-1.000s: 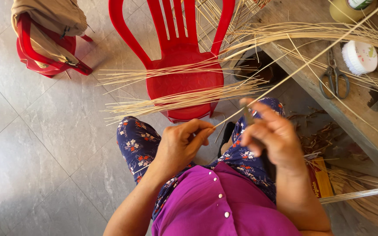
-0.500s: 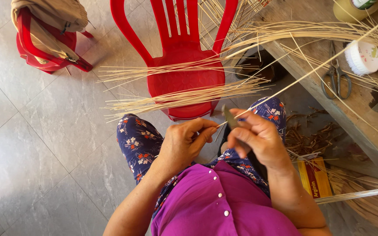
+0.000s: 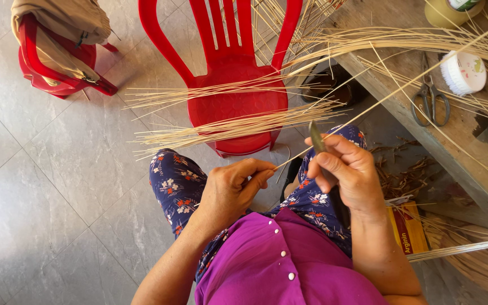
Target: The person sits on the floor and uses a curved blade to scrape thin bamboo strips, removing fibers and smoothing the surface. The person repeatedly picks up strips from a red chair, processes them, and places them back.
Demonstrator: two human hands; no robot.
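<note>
While my left hand (image 3: 230, 189) pinches the near end of a long thin reed strip (image 3: 379, 101), which runs up-right over the wooden bench (image 3: 453, 152), my right hand (image 3: 348, 172) is clenched around a knife (image 3: 316, 137), blade against the strip.

Thin pale bamboo strip (image 3: 368, 107): long, straight, running diagonally from lower left to upper right above the lap. Knife (image 3: 317, 138): narrow grey blade, pointing upward, edge against the strip.
</note>
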